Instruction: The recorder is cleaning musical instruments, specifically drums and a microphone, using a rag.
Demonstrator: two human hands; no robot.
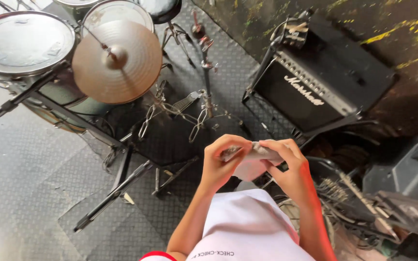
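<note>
Head view: both hands grip a small grey cloth (256, 152) at chest height, left hand (221, 162) pinching one end, right hand (286, 162) the other. Risk: pinch slips, cloth drops into the cable tangle (349, 198) beside the amplifier (315, 82)

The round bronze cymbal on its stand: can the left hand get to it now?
Probably not at once: the left hand and the right hand both grip a small grey cloth, though nothing stands between it and the round bronze cymbal.
</note>
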